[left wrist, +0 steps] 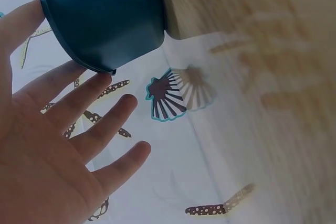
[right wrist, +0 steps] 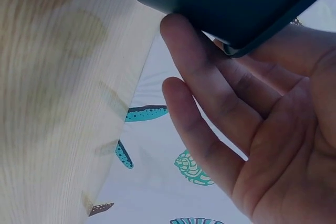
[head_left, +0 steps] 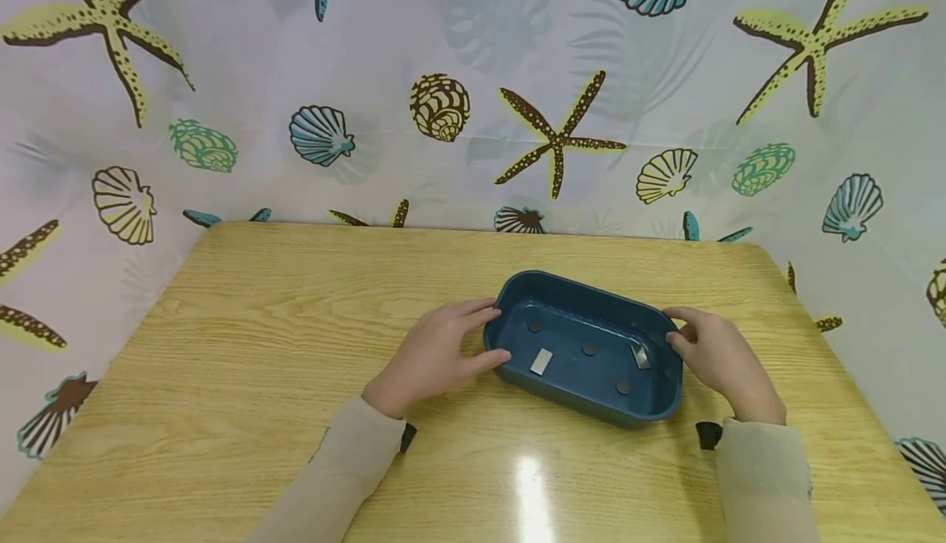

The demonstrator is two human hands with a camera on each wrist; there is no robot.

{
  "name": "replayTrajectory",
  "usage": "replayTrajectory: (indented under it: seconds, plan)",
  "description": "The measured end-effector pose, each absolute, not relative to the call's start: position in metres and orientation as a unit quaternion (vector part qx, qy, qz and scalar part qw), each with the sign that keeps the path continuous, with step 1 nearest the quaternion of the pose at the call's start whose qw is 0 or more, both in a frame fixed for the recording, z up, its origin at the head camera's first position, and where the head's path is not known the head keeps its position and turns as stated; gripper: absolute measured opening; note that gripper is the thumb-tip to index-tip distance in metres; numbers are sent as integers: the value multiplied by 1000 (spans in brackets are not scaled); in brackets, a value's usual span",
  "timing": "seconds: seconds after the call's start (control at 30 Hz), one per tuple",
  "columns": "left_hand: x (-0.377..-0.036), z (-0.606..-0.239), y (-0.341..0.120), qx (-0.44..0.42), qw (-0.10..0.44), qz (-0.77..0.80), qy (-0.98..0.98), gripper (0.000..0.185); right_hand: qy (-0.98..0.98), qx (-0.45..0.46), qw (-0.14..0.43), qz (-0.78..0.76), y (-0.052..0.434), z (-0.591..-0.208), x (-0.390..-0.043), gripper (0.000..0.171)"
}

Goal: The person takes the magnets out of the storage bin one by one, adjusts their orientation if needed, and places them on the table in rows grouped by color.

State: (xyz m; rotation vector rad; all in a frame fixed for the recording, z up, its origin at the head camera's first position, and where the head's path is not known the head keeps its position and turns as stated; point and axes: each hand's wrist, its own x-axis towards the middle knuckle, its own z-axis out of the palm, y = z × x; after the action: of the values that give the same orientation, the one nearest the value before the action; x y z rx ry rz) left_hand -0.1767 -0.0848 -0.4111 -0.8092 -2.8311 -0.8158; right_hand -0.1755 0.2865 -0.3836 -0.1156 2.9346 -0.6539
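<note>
A dark blue oblong tub (head_left: 584, 292) with rounded corners sits at a slant on the wooden table. Inside it lie three small dark discs (head_left: 588, 349), a whitish rectangular piece (head_left: 541, 361) and a shiny metallic one (head_left: 640, 356). My left hand (head_left: 436, 354) touches the tub's left end, thumb and fingers spread along the rim; the left wrist view shows its other fingers (left wrist: 113, 124) stretched out beside the wall. At the right end my right hand (head_left: 720, 358) pinches the rim, thumb on the inside and fingers outside against the wall, as the right wrist view shows.
The pale wooden table (head_left: 296, 305) extends to both sides of the tub. Behind and beside it hangs a white cloth (head_left: 384, 50) printed with shells and starfish. A bright light reflection shows on the tabletop in front of the tub.
</note>
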Motion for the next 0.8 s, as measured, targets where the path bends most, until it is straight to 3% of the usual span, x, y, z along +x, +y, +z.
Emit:
replayTrajectory:
  seconds: [0.8]
  plan:
    - [-175, -407, -82, -263, 5, -242, -934, 85, 973, -48, 37, -221, 284, -392, -180, 43]
